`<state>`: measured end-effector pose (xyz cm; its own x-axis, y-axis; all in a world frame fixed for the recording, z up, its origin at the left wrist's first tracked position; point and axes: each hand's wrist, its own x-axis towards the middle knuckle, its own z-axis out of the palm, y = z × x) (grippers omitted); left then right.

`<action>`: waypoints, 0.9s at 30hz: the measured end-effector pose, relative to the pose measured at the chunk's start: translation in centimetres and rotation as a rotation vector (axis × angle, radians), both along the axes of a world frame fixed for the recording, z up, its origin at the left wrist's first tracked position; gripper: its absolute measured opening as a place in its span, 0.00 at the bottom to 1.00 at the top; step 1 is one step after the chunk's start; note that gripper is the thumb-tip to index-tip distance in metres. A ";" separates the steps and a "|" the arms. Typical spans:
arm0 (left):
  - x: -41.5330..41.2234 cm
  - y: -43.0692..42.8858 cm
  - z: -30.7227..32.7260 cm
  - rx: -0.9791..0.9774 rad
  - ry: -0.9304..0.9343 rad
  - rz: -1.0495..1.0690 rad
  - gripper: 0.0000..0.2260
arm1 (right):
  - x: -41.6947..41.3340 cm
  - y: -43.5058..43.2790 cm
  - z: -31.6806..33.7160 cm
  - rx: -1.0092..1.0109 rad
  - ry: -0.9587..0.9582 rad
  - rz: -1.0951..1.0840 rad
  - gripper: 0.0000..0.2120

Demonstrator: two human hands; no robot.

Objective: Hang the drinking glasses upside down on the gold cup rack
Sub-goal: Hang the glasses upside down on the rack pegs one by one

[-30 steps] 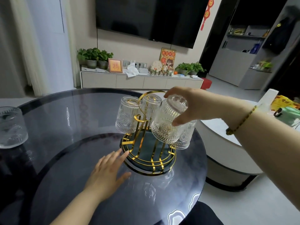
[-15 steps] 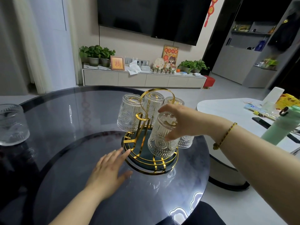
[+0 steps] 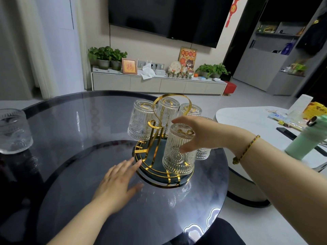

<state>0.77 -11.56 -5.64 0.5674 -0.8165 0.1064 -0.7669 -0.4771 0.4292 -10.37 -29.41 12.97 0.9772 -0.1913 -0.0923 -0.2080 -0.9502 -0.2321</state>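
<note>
The gold cup rack [image 3: 153, 127] stands on its dark round base [image 3: 160, 182] in the middle of the table. Several ribbed clear glasses hang upside down on it: one at the back left [image 3: 139, 121], one at the back [image 3: 168, 110], one at the back right [image 3: 190, 110]. Another glass [image 3: 203, 153] shows partly behind my wrist. The nearest glass [image 3: 177, 156] hangs on the front arm. My right hand [image 3: 203, 135] is beside it with fingers spread, the thumb just touching its side. My left hand [image 3: 120, 181] lies flat on the table, fingertips at the base rim. One more glass [image 3: 14, 131] stands at the far left.
The round dark glass table [image 3: 70, 156] ends close on the right of the rack. Beyond the gap a white table [image 3: 247, 121] carries a green bottle [image 3: 304, 140], a dark phone [image 3: 290, 133] and packets.
My right hand lowered the glass onto the rack's front arm and opened its fingers around it. The left hand stayed flat by the base.
</note>
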 end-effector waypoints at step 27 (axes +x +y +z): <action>-0.6 0.5 0.7 0.067 0.016 -0.001 0.30 | -1.8 1.1 -0.8 0.066 -0.137 -0.004 0.39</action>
